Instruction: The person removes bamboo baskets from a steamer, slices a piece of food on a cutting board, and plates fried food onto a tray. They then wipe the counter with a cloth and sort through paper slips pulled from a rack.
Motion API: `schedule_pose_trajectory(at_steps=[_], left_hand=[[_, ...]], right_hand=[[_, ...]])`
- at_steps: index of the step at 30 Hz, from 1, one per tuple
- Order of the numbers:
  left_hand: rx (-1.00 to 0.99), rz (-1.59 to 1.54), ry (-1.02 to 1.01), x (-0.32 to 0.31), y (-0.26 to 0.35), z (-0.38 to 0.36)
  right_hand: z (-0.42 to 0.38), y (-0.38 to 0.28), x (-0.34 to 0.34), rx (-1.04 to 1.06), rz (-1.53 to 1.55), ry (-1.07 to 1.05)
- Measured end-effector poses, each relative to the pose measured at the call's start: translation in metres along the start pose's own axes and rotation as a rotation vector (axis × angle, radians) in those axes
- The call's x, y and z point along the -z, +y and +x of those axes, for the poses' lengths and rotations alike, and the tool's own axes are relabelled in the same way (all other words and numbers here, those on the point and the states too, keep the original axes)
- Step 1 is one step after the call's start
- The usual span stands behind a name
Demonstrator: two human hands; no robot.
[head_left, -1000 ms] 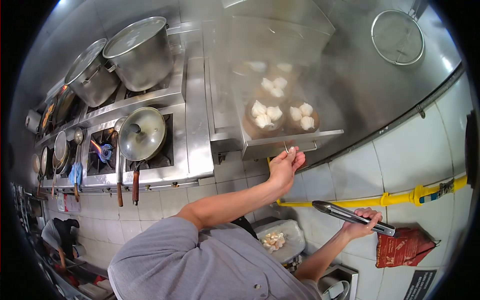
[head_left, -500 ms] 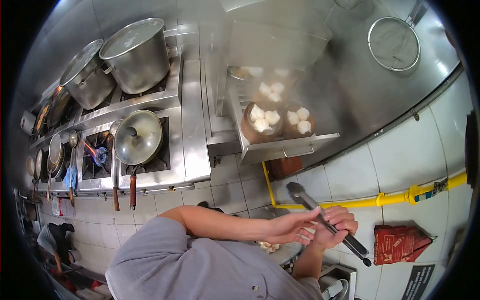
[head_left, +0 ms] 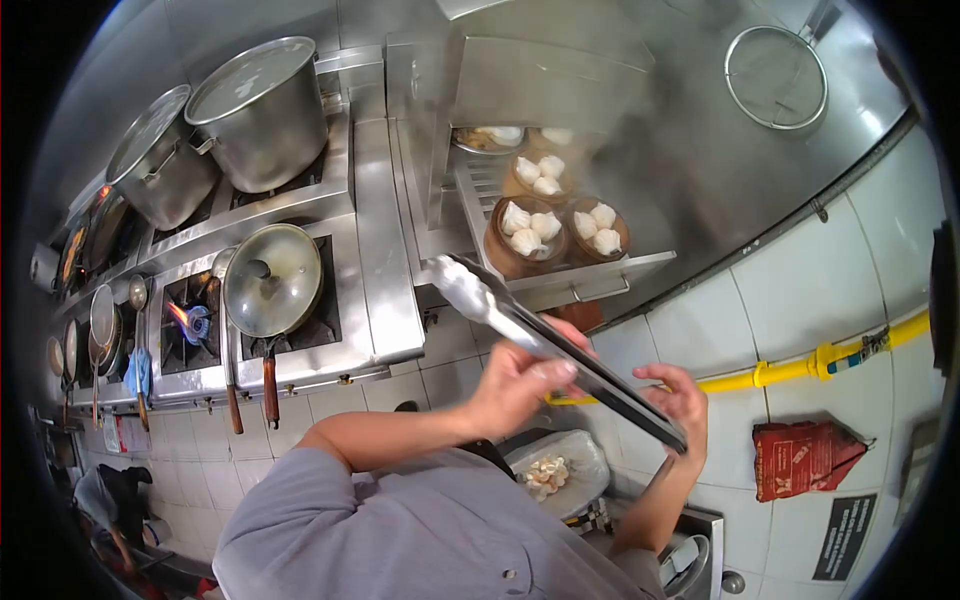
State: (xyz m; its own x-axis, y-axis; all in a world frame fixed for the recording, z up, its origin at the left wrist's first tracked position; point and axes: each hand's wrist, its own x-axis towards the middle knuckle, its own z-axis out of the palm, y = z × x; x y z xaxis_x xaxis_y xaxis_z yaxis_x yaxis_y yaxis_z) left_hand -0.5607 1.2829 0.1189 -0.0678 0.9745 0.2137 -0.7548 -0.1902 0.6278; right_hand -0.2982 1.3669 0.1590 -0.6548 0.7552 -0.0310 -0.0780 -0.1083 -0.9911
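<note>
Metal tongs with black handles [head_left: 570, 355] lie slantwise between my two hands, their scalloped tips pointing up and left toward the stove. My left hand [head_left: 525, 385] is closed around the middle of the tongs. At the handle end, my right hand [head_left: 680, 405] has its fingers apart, with the palm beside or against the tongs; whether it bears any of their weight is unclear. Beyond them, white dumplings fill round steamer baskets [head_left: 515, 262] in an open steamer drawer [head_left: 610, 277]. A metal plate of food [head_left: 488, 140] sits farther back, in steam.
On the left, a stove [head_left: 385, 330] carries a lidded pan [head_left: 272, 280], large pots [head_left: 262, 120] and a lit burner [head_left: 195, 325]. A yellow pipe [head_left: 790, 372] runs along the tiled wall. Below my hands is a tray of pale food pieces [head_left: 590, 480]. A person [head_left: 105, 495] is at lower left.
The tongs have moved left, their tips now nearer the stove. My left hand has taken hold of their middle, while my right hand has loosened its grip and spread its fingers.
</note>
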Motion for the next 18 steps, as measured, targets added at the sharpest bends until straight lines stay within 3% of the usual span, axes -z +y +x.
schedule_pose_trajectory(at_steps=[1, 3, 5, 8, 11, 13, 18], left_hand=[[0.014, 0.113, -0.004, 0.009, 0.016, 0.002], [-0.034, 0.297, -0.056, 0.022, 0.034, 0.005], [-0.04, 0.318, -0.093, 0.034, 0.039, 0.007], [-0.062, 0.32, -0.101, 0.054, 0.042, 0.008], [-0.028, 0.333, 0.084, 0.078, 0.046, 0.009], [0.002, 0.326, 0.166, 0.089, 0.054, -0.005], [0.136, 0.526, 0.221, 0.131, 0.044, -0.058]], right_hand=[[0.012, -0.006, 0.005, -0.113, 0.151, -0.115], [0.042, -0.021, -0.023, -0.16, 0.023, -0.358], [0.065, -0.032, -0.049, -0.2, -0.413, -0.46], [0.098, -0.052, -0.098, -0.317, -0.72, -0.489], [0.123, -0.039, -0.108, 0.249, -0.974, -0.313], [0.142, -0.077, -0.132, 0.178, -1.303, -0.21], [0.218, -0.078, -0.118, 0.357, -1.888, -0.063]])
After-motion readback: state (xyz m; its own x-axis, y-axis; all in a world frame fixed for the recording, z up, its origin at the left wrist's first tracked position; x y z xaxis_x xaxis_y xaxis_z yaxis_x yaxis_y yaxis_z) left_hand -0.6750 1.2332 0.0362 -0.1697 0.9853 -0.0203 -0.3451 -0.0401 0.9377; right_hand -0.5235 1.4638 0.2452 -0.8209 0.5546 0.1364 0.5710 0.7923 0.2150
